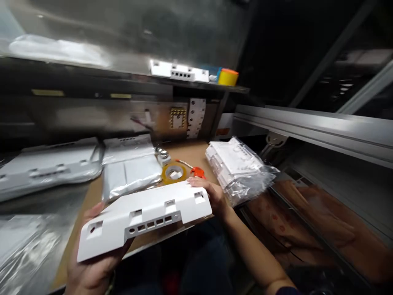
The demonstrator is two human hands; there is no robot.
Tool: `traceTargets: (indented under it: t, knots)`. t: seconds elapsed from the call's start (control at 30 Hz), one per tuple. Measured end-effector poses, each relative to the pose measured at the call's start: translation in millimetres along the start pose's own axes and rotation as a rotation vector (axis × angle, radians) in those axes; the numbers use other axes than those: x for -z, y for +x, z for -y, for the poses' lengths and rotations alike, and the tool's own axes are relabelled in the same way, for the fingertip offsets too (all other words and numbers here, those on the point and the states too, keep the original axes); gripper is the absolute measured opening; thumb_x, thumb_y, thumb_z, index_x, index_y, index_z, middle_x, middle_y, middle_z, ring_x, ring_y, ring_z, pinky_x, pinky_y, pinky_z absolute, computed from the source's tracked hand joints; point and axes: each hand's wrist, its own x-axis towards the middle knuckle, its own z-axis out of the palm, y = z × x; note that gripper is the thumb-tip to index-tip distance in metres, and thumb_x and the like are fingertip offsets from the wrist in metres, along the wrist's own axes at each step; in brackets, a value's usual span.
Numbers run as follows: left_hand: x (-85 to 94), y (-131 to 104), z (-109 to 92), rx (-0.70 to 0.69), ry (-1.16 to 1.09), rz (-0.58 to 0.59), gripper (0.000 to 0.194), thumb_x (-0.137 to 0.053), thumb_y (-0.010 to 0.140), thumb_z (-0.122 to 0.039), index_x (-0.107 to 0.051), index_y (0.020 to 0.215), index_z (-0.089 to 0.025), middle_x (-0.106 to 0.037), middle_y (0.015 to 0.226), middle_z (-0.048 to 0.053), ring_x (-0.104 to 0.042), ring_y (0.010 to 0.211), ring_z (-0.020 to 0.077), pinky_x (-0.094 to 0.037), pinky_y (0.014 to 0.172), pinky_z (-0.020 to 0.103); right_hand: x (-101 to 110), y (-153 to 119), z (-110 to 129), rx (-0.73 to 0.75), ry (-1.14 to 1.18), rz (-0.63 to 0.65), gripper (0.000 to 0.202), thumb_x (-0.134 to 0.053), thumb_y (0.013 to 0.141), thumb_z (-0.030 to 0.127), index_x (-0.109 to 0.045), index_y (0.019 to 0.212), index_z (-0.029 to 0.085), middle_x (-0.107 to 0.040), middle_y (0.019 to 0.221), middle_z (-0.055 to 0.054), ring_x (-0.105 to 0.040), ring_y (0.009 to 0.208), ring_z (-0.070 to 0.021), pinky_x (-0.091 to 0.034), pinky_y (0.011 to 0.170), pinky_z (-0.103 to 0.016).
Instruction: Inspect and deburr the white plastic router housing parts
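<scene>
A white plastic router housing (pixel 156 204), with a row of port cut-outs and several square recesses along its edge, is held up in front of me. My left hand (pixel 92 264) grips its left end from below, thumb over the edge. Around the right end, the fingers of my right hand (pixel 215 194) are closed, partly hidden behind it. Just beyond it lie a roll of yellow tape (pixel 167 177) and an orange-red tool (pixel 198 172) with a thin shaft, near my right fingertips.
Bagged white housings (pixel 236 162) lie to the right, with more bagged housings (pixel 55 159) on the left. White bagged pieces (pixel 132 172) lie behind the tape. A shelf above carries another housing (pixel 181 73) and a yellow-orange roll (pixel 227 77). A metal rail (pixel 322 127) runs along the right.
</scene>
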Motion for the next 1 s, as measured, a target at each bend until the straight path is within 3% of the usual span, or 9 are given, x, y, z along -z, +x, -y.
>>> traceTargets:
  t: [0.07,0.13,0.33,0.43,0.6,0.7,0.8,0.9,1.0]
  knots:
    - [7.5,-13,-7,-0.025,0.029,-0.027,0.094,-0.062,0.093,-0.049,-0.004,0.165,-0.037,-0.078,0.115,0.009,-0.079,0.087,0.0363,-0.067,0.063,0.048,-25,-4,0,-0.037,0.055,-0.030,0.028,-0.059,0.100,0.029,-0.067,0.126,0.035,-0.073,0.132,-0.004,-0.066,0.130,-0.0259,-0.050,0.116,-0.050]
    - [12.8,-25,-10,-0.054,0.019,0.001,0.091,-0.059,0.095,-0.050,-0.002,0.165,-0.037,-0.078,0.114,0.008,-0.079,0.087,0.0359,-0.066,0.063,0.050,-45,-7,3,-0.051,0.103,-0.040,0.033,-0.058,0.100,0.025,-0.066,0.130,0.035,-0.073,0.134,-0.003,-0.066,0.131,-0.0251,-0.051,0.115,-0.048]
    - [16.2,-43,-6,-0.129,-0.050,0.093,0.051,-0.041,0.104,-0.046,-0.049,0.152,-0.029,-0.075,0.124,0.011,-0.077,0.100,0.0342,-0.065,0.069,0.048,-71,-14,-1,-0.070,0.217,-0.045,0.040,-0.059,0.099,0.019,-0.066,0.133,0.037,-0.071,0.137,-0.001,-0.065,0.131,-0.0260,-0.046,0.119,-0.051]
    - [10.8,-38,-1,-0.149,-0.062,-0.012,0.048,-0.045,0.103,-0.042,-0.056,0.145,-0.021,-0.077,0.121,0.012,-0.077,0.102,0.0334,-0.066,0.070,0.045,-66,-16,-8,-0.104,0.200,-0.016,0.041,-0.064,0.095,0.020,-0.068,0.133,0.037,-0.071,0.137,0.000,-0.066,0.130,-0.0267,-0.044,0.122,-0.051]
    - [-18.2,-23,13,-0.219,-0.174,-0.366,0.044,-0.047,0.102,-0.037,-0.061,0.136,-0.014,-0.082,0.094,0.010,-0.080,0.084,0.0301,-0.064,0.087,0.054,-52,-24,-16,-0.186,0.096,-0.010,0.040,-0.069,0.093,0.027,-0.070,0.132,0.034,-0.071,0.138,-0.002,-0.067,0.128,-0.0271,-0.050,0.117,-0.046]
    - [-32.6,-16,21,-0.243,-0.210,-0.425,0.041,-0.047,0.102,-0.039,-0.069,0.122,-0.011,-0.082,0.086,0.009,-0.079,0.080,0.0278,-0.060,0.097,0.053,-49,-31,-21,-0.219,0.024,0.000,0.044,-0.069,0.094,0.032,-0.067,0.138,0.034,-0.068,0.142,-0.002,-0.064,0.132,-0.0273,-0.049,0.118,-0.045]
    - [-28.6,-11,26,-0.288,-0.127,-0.342,0.041,-0.045,0.102,-0.040,-0.073,0.113,-0.011,-0.082,0.097,0.012,-0.076,0.105,0.0323,-0.054,0.107,0.053,-50,-34,-24,-0.331,0.051,-0.077,0.051,-0.069,0.095,0.037,-0.061,0.145,0.035,-0.064,0.147,-0.004,-0.061,0.137,-0.0277,-0.047,0.120,-0.046]
    - [-9.6,-8,30,-0.333,0.007,-0.095,0.047,-0.046,0.101,-0.047,-0.071,0.126,-0.016,-0.079,0.117,0.012,-0.061,0.133,0.0339,-0.042,0.118,0.054,-49,-35,-20,-0.548,0.264,-0.220,0.044,-0.062,0.099,0.046,-0.065,0.140,0.031,-0.070,0.139,-0.009,-0.066,0.131,-0.0280,-0.057,0.109,-0.046]
    - [9.3,-8,34,-0.401,0.117,0.085,0.066,-0.058,0.093,-0.067,-0.064,0.139,-0.020,-0.074,0.130,0.010,-0.044,0.148,0.0329,-0.034,0.123,0.051,-44,-40,-8,-0.677,0.525,-0.171,0.045,-0.049,0.104,0.055,-0.072,0.132,0.028,-0.074,0.131,-0.012,-0.074,0.117,-0.0290,-0.065,0.093,-0.044]
